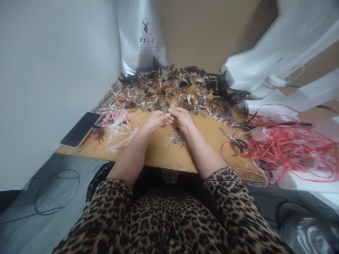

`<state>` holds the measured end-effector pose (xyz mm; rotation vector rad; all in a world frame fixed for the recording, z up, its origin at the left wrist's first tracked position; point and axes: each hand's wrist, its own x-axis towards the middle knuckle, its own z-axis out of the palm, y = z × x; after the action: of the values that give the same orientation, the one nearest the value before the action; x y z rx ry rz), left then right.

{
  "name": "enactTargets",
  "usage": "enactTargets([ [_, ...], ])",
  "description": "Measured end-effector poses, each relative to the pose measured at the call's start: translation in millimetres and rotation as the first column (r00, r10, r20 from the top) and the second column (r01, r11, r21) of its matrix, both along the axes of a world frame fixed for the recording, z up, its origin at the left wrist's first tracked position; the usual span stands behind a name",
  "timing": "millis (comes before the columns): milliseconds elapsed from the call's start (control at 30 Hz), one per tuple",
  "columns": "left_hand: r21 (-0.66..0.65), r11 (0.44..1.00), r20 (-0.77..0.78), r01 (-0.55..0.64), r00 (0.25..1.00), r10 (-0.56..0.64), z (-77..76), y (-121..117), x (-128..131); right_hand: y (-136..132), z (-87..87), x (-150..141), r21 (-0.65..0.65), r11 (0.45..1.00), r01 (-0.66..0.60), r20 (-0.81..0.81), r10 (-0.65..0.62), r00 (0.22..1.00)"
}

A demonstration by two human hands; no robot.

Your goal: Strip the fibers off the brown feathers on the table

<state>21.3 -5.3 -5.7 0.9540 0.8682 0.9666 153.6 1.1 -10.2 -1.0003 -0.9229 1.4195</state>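
Note:
Close together above the middle of the table, my left hand [158, 120] and my right hand [182, 118] meet at their fingertips. Both are closed in a pinch, thumbs toward each other. A small tuft of feathers [173, 103] rises from my right fingertips. What the left fingertips grip is too small to make out against the pile. Just beyond both hands spreads a large heap of brown, tan and black feathers [159, 88]. Below my right wrist lies a little clump of pale fluff and scraps [177, 137].
A phone [81, 129] rests at the table's left edge beside pink and white strips [113, 118]. Scissors [235, 140] lie right of my right forearm, next to tangled red string [293, 150]. A silver-white bag [143, 38] stands behind the heap. A black cable [57, 176] loops on the floor.

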Motion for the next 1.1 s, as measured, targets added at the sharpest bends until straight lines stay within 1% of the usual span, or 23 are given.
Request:
enactTargets([
  [67, 0.008, 1.0, -0.003, 0.007, 1.0, -0.007, -1.6, 1, 0, -2, 1.6, -2, -0.019, 1.0, -0.012, -0.043, 0.011, 0.999],
  [133, 0.018, 1.0, -0.018, 0.009, 1.0, -0.008, -3.4, 2, -1, -3, 2.1, -3, -0.019, 1.0, -0.015, -0.046, 0.014, 0.999],
  [233, 0.033, 0.999, -0.039, 0.001, 0.999, 0.0, -5.9, 5, -1, -2, 2.2, -1, 0.004, 1.0, -0.005, 0.031, 0.005, 1.0],
  [333, 0.045, 0.998, -0.018, -0.036, 0.999, 0.037, -7.8, 8, -3, 1, 7.7, 10, 0.044, 0.999, 0.009, 0.144, -0.016, 0.989],
  [367, 0.05, 0.997, -0.003, -0.058, 0.998, 0.058, -8.1, 9, -4, 2, 11.2, 17, 0.063, 0.998, 0.028, 0.203, -0.04, 0.978],
  [433, 0.053, 0.992, 0.021, -0.112, 0.994, 0.111, -8.6, 11, -6, 4, 19.7, 35, 0.13, 0.987, 0.099, 0.31, -0.135, 0.941],
  [500, 0.043, 0.989, 0.029, -0.141, 0.99, 0.14, -8.5, 11, -6, 5, 28.2, 56, 0.199, 0.969, 0.148, 0.403, -0.219, 0.889],
  [533, 0.037, 0.989, 0.03, -0.144, 0.989, 0.143, -8.3, 11, -6, 4, 31.7, 67, 0.218, 0.963, 0.158, 0.468, -0.245, 0.849],
  [567, 0.033, 0.989, 0.031, -0.146, 0.989, 0.145, -8.0, 10, -6, 3, 34.5, 77, 0.215, 0.966, 0.142, 0.561, -0.241, 0.791],
  [600, 0.03, 0.989, 0.031, -0.146, 0.989, 0.145, -7.5, 10, -5, 1, 36.5, 86, 0.21, 0.97, 0.123, 0.668, -0.234, 0.706],
  [633, 0.028, 0.989, 0.03, -0.147, 0.989, 0.147, -6.9, 9, -4, -1, 37.6, 94, 0.176, 0.982, 0.072, 0.781, -0.184, 0.596],
  [700, 0.023, 0.987, 0.024, -0.159, 0.987, 0.158, -5.9, 8, -3, -7, 37.7, 104, 0.08, 0.997, 0.022, 0.943, -0.083, 0.321],
  [733, 0.022, 0.987, 0.021, -0.162, 0.987, 0.161, -5.4, 8, -2, -10, 36.7, 107, 0.038, 0.999, 0.018, 0.982, -0.041, 0.185],
  [767, 0.025, 0.987, 0.02, -0.161, 0.987, 0.16, -5.1, 7, -2, -12, 35.1, 107, 0.007, 1.0, 0.029, 0.998, -0.009, 0.067],
  [800, 0.031, 0.987, 0.02, -0.157, 0.988, 0.156, -4.8, 7, -2, -13, 33.0, 106, -0.013, 0.999, 0.046, 1.0, 0.014, -0.028],
  [833, 0.04, 0.988, 0.021, -0.151, 0.988, 0.15, -4.6, 6, -2, -14, 30.5, 104, -0.026, 0.998, 0.064, 0.995, 0.032, -0.098],
  [900, 0.055, 0.989, 0.022, -0.138, 0.99, 0.137, -4.2, 5, -2, -14, 24.4, 98, -0.046, 0.994, 0.094, 0.981, 0.063, -0.186],
  [967, 0.063, 0.989, 0.019, -0.138, 0.99, 0.137, -3.7, 4, -2, -12, 17.5, 93, -0.054, 0.992, 0.118, 0.97, 0.08, -0.229],
  [1033, 0.064, 0.989, 0.007, -0.136, 0.991, 0.136, -2.9, 3, -1, -9, 11.2, 92, -0.053, 0.99, 0.131, 0.968, 0.083, -0.236],
  [1100, 0.06, 0.99, -0.002, -0.127, 0.992, 0.128, -1.8, 2, -1, -9, 7.3, 95, -0.048, 0.991, 0.122, 0.975, 0.073, -0.211],
])
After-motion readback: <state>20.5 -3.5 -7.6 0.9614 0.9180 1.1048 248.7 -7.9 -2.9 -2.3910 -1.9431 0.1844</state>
